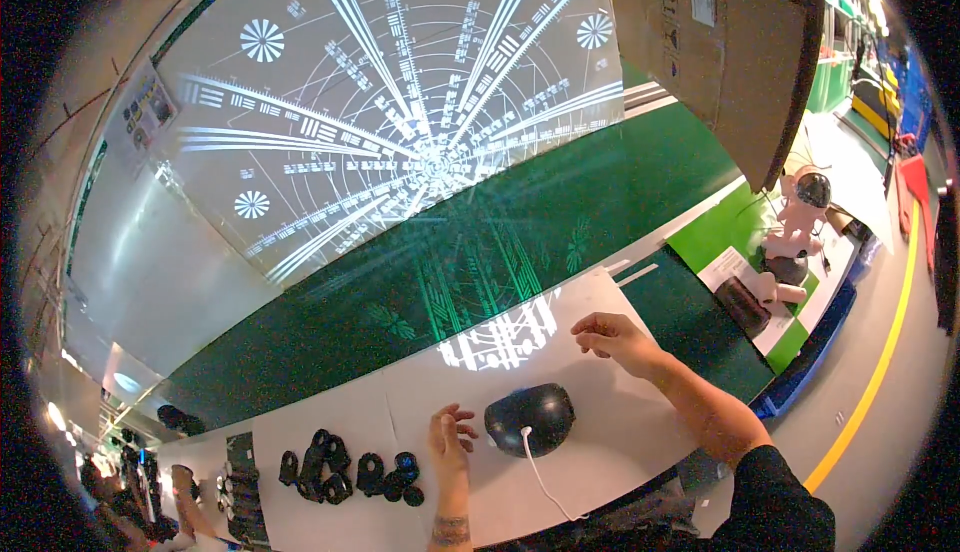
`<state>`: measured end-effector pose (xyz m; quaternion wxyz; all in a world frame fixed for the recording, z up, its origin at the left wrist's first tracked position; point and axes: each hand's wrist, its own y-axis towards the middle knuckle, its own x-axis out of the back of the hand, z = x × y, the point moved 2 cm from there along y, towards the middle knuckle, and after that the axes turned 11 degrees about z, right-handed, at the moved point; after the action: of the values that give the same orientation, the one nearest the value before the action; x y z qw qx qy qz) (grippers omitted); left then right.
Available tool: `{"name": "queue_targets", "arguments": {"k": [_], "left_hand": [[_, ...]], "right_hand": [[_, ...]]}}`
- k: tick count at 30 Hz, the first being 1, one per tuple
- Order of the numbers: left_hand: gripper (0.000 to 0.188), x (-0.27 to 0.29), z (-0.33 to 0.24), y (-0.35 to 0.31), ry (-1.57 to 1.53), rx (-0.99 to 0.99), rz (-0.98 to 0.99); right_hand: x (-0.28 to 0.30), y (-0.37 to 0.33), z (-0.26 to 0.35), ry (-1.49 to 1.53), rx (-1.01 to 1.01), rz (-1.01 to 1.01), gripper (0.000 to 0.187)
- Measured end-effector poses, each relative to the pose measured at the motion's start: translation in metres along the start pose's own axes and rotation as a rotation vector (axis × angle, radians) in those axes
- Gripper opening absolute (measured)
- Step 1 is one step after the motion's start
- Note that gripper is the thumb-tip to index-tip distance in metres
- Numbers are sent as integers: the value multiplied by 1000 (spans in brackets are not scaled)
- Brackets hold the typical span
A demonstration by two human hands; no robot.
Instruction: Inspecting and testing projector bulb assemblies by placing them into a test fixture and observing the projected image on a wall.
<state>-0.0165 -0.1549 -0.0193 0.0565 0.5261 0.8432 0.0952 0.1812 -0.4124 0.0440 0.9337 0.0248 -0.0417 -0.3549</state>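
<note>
A black, rounded device [530, 420] with a white cable [541, 479] plugged into its near side sits on the white tabletop [610, 432]. My left hand [452, 436] is just left of it, apart from it, with loosely bent fingers and nothing visible in them. Farther off, to the upper right of the device, my right hand [615, 340] hovers over the tabletop. Its fingers are half bent and parted, and I see nothing held there. A bright line pattern [500, 340] falls on the tabletop beyond the device.
A large board [330, 32] ahead carries a projected test pattern. Green surface [590, 197] lies before it. Several black round parts [325, 467] lie to the left. A cardboard box [720, 62] stands at right, near white objects [790, 222]. Another person's arm [190, 502] shows at far left.
</note>
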Motion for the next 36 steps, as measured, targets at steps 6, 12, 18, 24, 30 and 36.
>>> {"name": "queue_targets", "arguments": {"k": [6, 12, 18, 24, 30, 36], "left_hand": [[54, -2, -5, -2, 14, -14, 13], [53, 1, 6, 1, -43, 49, 7], [51, -4, 4, 1, -53, 65, 30], [47, -5, 5, -3, -91, 6, 42], [43, -15, -11, -9, -107, 12, 177], [54, -21, 4, -13, -106, -67, 243]], "right_hand": [[4, 1, -6, -16, -2, 14, 29], [6, 2, -9, -67, -16, 20, 29], [9, 2, -8, -76, -60, 24, 31], [4, 3, -18, -9, 80, 183, 45], [-11, -5, -17, -46, 283, 532, 76], [-32, -11, -11, -93, 252, 581, 93]]}}
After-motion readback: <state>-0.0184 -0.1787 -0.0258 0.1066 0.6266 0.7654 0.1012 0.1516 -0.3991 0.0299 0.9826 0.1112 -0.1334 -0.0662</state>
